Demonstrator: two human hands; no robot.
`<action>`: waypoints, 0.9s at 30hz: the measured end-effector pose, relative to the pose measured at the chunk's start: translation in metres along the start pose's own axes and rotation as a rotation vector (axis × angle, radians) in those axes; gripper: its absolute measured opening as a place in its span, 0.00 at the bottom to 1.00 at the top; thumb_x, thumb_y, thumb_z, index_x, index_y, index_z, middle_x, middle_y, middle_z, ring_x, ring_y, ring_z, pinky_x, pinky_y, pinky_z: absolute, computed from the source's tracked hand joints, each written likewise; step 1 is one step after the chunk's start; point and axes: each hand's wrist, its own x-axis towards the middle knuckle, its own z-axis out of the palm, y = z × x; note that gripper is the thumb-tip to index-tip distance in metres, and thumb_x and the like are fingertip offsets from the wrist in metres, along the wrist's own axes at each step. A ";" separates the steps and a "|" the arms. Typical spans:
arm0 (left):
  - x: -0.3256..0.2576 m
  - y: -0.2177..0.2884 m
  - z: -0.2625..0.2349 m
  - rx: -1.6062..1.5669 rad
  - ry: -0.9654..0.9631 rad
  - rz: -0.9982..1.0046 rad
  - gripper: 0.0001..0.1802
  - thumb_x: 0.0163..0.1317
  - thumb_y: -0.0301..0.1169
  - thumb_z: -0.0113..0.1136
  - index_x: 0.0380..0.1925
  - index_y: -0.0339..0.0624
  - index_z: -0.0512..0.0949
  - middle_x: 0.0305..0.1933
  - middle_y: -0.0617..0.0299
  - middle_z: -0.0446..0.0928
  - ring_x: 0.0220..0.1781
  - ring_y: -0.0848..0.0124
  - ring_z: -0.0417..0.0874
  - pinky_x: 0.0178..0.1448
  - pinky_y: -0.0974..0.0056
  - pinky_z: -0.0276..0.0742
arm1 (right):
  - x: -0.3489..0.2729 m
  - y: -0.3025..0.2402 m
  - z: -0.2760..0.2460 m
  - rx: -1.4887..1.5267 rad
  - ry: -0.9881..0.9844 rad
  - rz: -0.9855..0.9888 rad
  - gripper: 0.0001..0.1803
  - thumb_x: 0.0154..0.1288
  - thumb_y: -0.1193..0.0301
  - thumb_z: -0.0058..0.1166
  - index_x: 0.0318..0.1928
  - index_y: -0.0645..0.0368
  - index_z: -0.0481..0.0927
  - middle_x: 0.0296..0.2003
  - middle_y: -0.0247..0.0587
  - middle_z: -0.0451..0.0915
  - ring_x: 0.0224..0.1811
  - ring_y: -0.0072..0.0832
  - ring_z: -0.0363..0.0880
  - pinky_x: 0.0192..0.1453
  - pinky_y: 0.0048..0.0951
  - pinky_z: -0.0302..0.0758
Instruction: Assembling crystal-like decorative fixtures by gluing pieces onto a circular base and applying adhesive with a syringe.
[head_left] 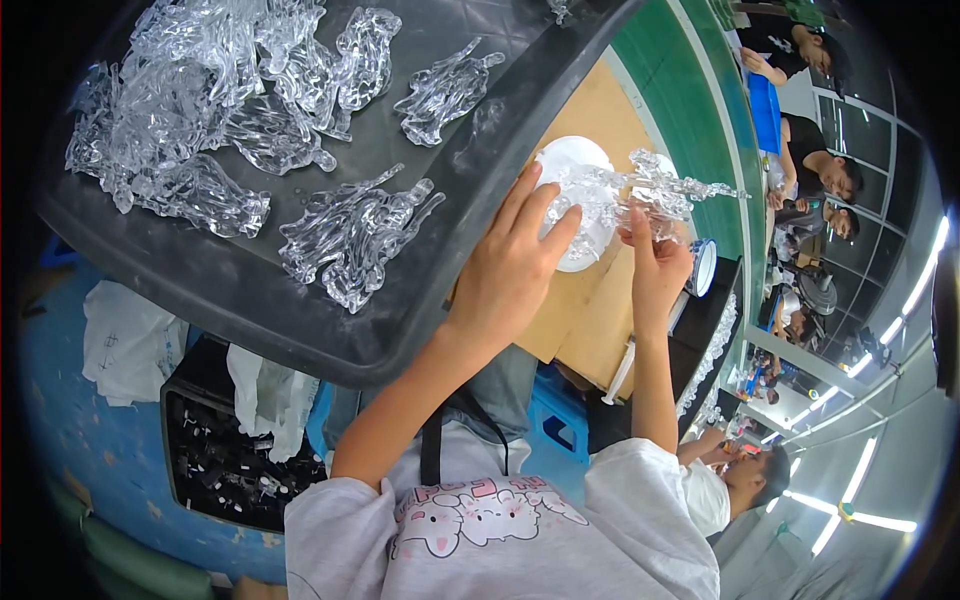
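A clear plastic figurine (660, 190) lies sideways between my hands, its thin pointed end toward the right. My right hand (657, 268) pinches its near side with bent fingers. On its left, my left hand (515, 262) has its fingers curled against the clear plastic, over a white round dish (575, 252); the exact contact is partly hidden. This dish rests on a tan board (560, 310). Left of my hands, a large black tray (400, 335) holds a pile of similar clear figurines (190, 90), with a separate one (360, 235) near its front edge.
A blue-and-white cup (703, 268) stands right of my right hand, and a white stick-like tool (620, 372) lies nearer. Below the tray sits a black bin (215, 450) of dark scraps with white plastic bags (130, 340) beside it. Other people (820, 165) work along the green table's far side.
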 end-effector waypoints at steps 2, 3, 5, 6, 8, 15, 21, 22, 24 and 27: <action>0.000 0.000 0.001 -0.001 0.002 0.003 0.19 0.47 0.21 0.64 0.43 0.41 0.79 0.51 0.56 0.72 0.64 0.56 0.66 0.60 0.55 0.70 | -0.002 -0.001 0.001 -0.025 0.024 -0.009 0.12 0.64 0.70 0.56 0.40 0.68 0.80 0.30 0.35 0.81 0.31 0.17 0.78 0.36 0.18 0.74; -0.001 0.000 0.001 0.006 0.010 0.007 0.19 0.48 0.21 0.64 0.43 0.41 0.79 0.51 0.56 0.72 0.64 0.56 0.66 0.60 0.55 0.69 | -0.001 -0.002 0.001 -0.067 0.005 -0.053 0.12 0.64 0.70 0.55 0.41 0.68 0.80 0.30 0.35 0.81 0.31 0.17 0.78 0.37 0.18 0.74; -0.001 0.000 0.001 0.013 0.016 0.014 0.19 0.48 0.21 0.64 0.43 0.41 0.79 0.51 0.56 0.72 0.64 0.56 0.67 0.60 0.56 0.69 | 0.000 -0.003 0.000 -0.108 -0.009 -0.096 0.12 0.64 0.71 0.55 0.41 0.68 0.79 0.30 0.35 0.81 0.31 0.17 0.78 0.37 0.19 0.74; -0.001 0.001 0.000 -0.003 0.007 0.014 0.17 0.50 0.21 0.58 0.43 0.39 0.78 0.51 0.52 0.72 0.64 0.53 0.66 0.62 0.54 0.67 | 0.000 -0.005 -0.001 -0.133 -0.034 -0.117 0.11 0.64 0.71 0.55 0.41 0.68 0.79 0.30 0.35 0.81 0.31 0.17 0.78 0.38 0.19 0.75; -0.002 0.001 -0.001 -0.018 -0.003 0.020 0.16 0.53 0.21 0.53 0.43 0.37 0.78 0.51 0.48 0.72 0.65 0.51 0.65 0.65 0.53 0.65 | 0.001 -0.004 -0.002 -0.156 -0.054 -0.138 0.11 0.64 0.71 0.55 0.42 0.68 0.79 0.30 0.35 0.81 0.32 0.18 0.78 0.38 0.19 0.76; -0.002 0.002 0.001 0.058 -0.011 0.069 0.16 0.52 0.22 0.54 0.42 0.41 0.79 0.52 0.48 0.70 0.64 0.50 0.64 0.66 0.52 0.63 | 0.008 0.014 -0.007 -0.157 -0.072 -0.295 0.11 0.63 0.72 0.56 0.41 0.68 0.79 0.31 0.38 0.82 0.32 0.19 0.81 0.37 0.19 0.77; 0.009 0.005 0.005 0.126 0.012 0.093 0.16 0.48 0.23 0.59 0.39 0.47 0.83 0.50 0.49 0.69 0.61 0.53 0.65 0.63 0.53 0.63 | 0.007 -0.001 -0.002 -0.269 0.003 -0.250 0.13 0.61 0.67 0.58 0.38 0.67 0.80 0.26 0.41 0.83 0.27 0.20 0.81 0.31 0.21 0.74; 0.011 0.005 0.006 0.105 0.012 0.081 0.16 0.46 0.23 0.62 0.38 0.49 0.83 0.49 0.49 0.69 0.60 0.54 0.66 0.62 0.53 0.64 | 0.008 -0.002 -0.002 -0.266 -0.005 -0.254 0.13 0.61 0.67 0.58 0.38 0.67 0.80 0.25 0.42 0.83 0.27 0.20 0.81 0.31 0.22 0.74; 0.010 0.001 0.007 0.115 0.012 0.098 0.17 0.44 0.23 0.63 0.38 0.50 0.84 0.49 0.49 0.69 0.59 0.53 0.66 0.62 0.54 0.64 | 0.008 -0.002 -0.003 -0.234 -0.007 -0.231 0.15 0.60 0.64 0.60 0.35 0.67 0.80 0.24 0.44 0.82 0.24 0.23 0.80 0.30 0.24 0.73; 0.006 -0.001 0.010 0.138 0.022 0.108 0.19 0.44 0.22 0.64 0.38 0.51 0.84 0.49 0.50 0.70 0.59 0.53 0.67 0.62 0.54 0.64 | 0.006 -0.004 0.005 -0.332 0.067 -0.140 0.17 0.58 0.62 0.61 0.33 0.67 0.80 0.23 0.46 0.82 0.23 0.25 0.80 0.29 0.25 0.73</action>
